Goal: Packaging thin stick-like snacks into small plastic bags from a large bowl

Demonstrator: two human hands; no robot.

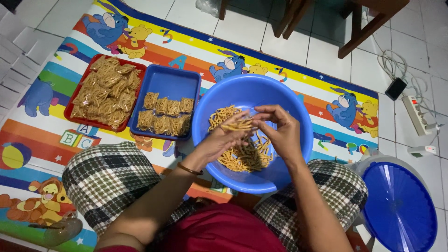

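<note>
A round blue basin (284, 93) sits on the mat between my knees, holding loose orange-yellow stick snacks (247, 156). My left hand (224, 137) is over the basin with a small clear plastic bag of sticks (231, 119) resting in its palm. My right hand (277, 130) hovers beside it, fingers pinching at the bag's top edge. A thin bangle circles my left wrist.
A blue rectangular tray (175, 79) holds several filled snack packets, and a red tray (77, 93) to its left is piled with more. A blue-lidded container (399, 207) stands at right. Wooden chair legs, a power strip (416, 114) and cables lie on the tiled floor.
</note>
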